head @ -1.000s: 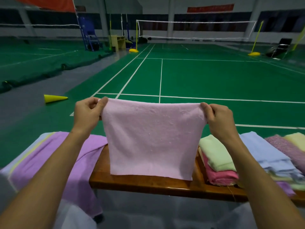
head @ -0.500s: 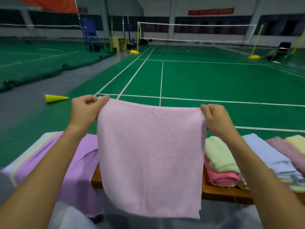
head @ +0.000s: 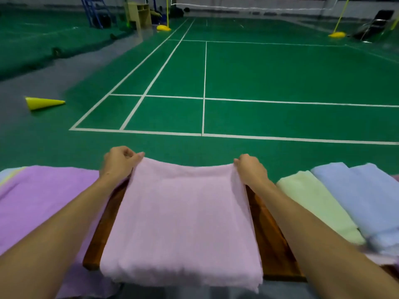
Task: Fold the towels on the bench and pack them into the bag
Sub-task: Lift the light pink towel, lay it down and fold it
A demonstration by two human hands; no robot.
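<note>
A pale pink towel (head: 183,221) lies spread across the wooden bench (head: 272,240), its near edge hanging over the front. My left hand (head: 117,162) pinches its far left corner and my right hand (head: 250,169) pinches its far right corner, both at the bench's far edge. A purple towel (head: 43,203) drapes over the bench on the left. On the right sit folded towels: a light green one (head: 313,206) and a light blue one (head: 362,195). No bag is in view.
Beyond the bench stretches a green badminton court floor (head: 280,78) with white lines. A yellow cone (head: 42,102) lies on its side at the left. Net posts with yellow bases (head: 336,34), a cabinet and a chair stand far back.
The pink towel, held up in the air before, has come down flat onto the bench. Both hands moved down and forward, still holding its corners. The view tilted downward.
</note>
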